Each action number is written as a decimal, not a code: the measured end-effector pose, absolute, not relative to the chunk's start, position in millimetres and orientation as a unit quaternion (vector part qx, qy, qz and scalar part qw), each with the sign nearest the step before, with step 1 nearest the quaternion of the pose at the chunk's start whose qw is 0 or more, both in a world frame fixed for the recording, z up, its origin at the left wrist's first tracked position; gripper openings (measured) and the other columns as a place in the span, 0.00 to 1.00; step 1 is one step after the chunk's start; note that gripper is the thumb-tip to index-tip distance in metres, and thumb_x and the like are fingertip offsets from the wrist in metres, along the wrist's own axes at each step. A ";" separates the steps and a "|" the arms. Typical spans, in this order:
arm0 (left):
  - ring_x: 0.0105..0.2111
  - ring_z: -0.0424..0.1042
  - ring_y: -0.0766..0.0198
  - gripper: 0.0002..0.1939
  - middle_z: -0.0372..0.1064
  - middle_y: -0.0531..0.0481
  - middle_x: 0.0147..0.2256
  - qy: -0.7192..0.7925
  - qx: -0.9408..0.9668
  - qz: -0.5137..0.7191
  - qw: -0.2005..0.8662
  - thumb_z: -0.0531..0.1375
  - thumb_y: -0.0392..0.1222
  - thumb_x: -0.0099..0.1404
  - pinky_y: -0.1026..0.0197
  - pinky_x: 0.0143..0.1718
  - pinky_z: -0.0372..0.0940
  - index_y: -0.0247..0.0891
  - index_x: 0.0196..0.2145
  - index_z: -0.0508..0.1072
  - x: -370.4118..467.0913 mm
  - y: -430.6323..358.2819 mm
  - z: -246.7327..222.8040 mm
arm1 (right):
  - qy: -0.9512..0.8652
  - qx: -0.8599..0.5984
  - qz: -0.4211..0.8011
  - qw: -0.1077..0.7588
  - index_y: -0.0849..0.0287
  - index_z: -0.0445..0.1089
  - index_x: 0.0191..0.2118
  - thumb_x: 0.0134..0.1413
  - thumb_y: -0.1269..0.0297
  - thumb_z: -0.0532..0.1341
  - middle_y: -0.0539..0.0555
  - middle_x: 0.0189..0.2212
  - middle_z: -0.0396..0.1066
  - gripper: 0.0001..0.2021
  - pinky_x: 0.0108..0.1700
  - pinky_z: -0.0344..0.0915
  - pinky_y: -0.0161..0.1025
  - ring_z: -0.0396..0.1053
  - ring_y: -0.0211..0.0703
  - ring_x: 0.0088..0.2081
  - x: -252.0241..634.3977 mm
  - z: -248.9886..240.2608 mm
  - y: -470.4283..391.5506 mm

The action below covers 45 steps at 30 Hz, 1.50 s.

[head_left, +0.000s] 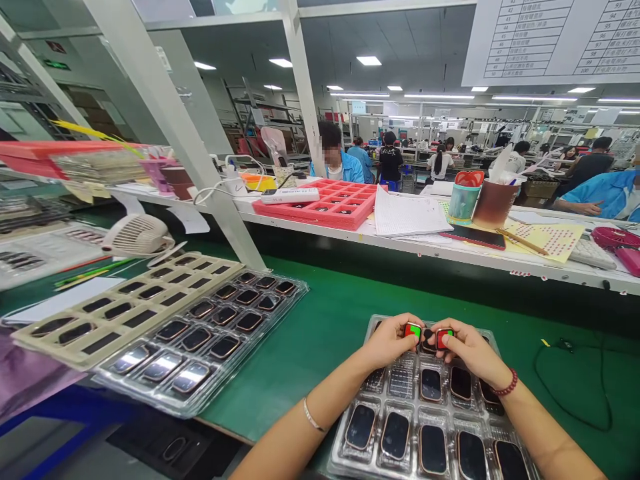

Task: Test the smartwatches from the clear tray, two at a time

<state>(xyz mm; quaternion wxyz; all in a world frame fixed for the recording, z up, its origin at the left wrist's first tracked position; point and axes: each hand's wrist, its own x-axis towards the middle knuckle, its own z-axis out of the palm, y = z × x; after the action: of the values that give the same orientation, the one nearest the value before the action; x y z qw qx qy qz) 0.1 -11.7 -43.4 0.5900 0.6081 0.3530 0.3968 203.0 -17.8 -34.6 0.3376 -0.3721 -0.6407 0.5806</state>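
Observation:
My left hand (395, 339) pinches a smartwatch body (413, 331) whose lit screen shows green and red. Beside it, my right hand (466, 347) grips a second smartwatch body (443, 337), lit mostly red with some green; my thumb lies over part of its screen. Both hands are above the far part of a clear plastic tray (345, 460). In that tray sit several dark-screened watch bodies, such as a watch body (395, 435) in the near row. One pocket at the left of the middle row holds no watch. My hands and wrists hide parts of the far row.
Left of me lie another clear tray (295, 293) and a beige tray (30, 340), both with watch bodies. A white fan (137, 235) stands behind them. On the shelf are a red foam tray (367, 213), papers (407, 215) and a phone (473, 236). A cable (537, 373) lies right.

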 end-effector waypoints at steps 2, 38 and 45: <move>0.26 0.66 0.68 0.13 0.69 0.50 0.31 0.351 0.621 0.399 0.576 0.59 0.35 0.53 0.64 0.30 0.62 0.35 0.38 0.67 -0.3 -11.2 -46.3 | -0.642 -0.367 0.579 0.342 0.57 0.64 0.45 0.53 0.59 0.58 0.55 0.38 0.70 0.14 0.30 0.67 0.37 0.70 0.41 0.32 202.9 -35.2 -17.4; 0.26 0.68 0.68 0.17 0.69 0.48 0.31 0.346 0.583 0.413 0.608 0.58 0.49 0.58 0.68 0.24 0.60 0.34 0.40 0.69 -1.2 -13.1 -40.4 | -0.652 -0.377 0.564 0.340 0.58 0.65 0.41 0.54 0.61 0.57 0.52 0.32 0.70 0.10 0.27 0.64 0.34 0.67 0.36 0.27 203.8 -34.0 -18.6; 0.29 0.71 0.64 0.18 0.69 0.46 0.35 0.362 0.591 0.405 0.596 0.55 0.47 0.60 0.68 0.22 0.60 0.36 0.45 0.68 -2.4 -12.0 -39.1 | -0.657 -0.384 0.549 0.346 0.59 0.65 0.37 0.54 0.60 0.57 0.51 0.27 0.70 0.08 0.25 0.63 0.33 0.65 0.35 0.23 205.0 -33.9 -17.5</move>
<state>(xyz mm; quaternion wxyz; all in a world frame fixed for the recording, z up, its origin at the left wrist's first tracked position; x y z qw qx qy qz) -2.4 -12.0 -39.1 0.5959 0.5913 0.3619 0.4053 205.0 -17.5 -33.9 0.3462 -0.3836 -0.6570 0.5490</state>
